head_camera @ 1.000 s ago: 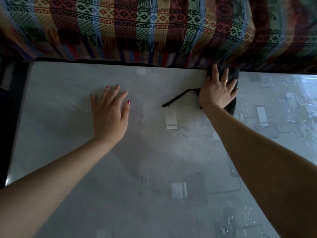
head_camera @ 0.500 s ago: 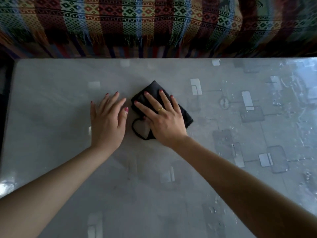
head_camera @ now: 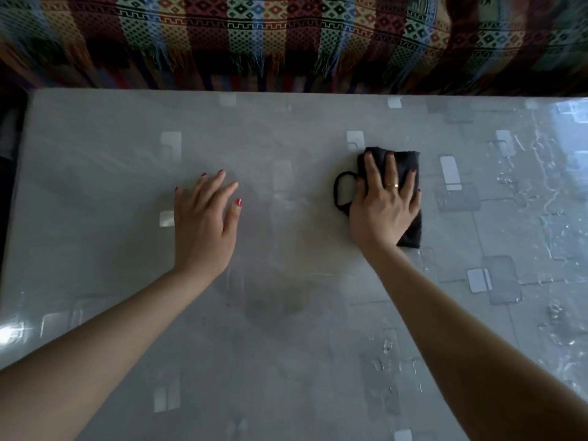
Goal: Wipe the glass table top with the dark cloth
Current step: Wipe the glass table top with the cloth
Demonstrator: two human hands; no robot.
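The grey glass table top fills most of the view. A folded dark cloth with a thin loop at its left side lies on it right of centre. My right hand presses flat on the cloth, fingers spread and pointing away from me, covering most of it. My left hand rests palm down on the bare glass to the left of centre, fingers apart, holding nothing.
A sofa draped in a striped patterned throw with fringe runs along the table's far edge. Water streaks and droplets glisten on the right part of the glass. The table's left edge borders a dark gap.
My right hand slid the cloth from the far edge toward my left hand, then back out to the right of centre. My left hand stayed flat on the glass.
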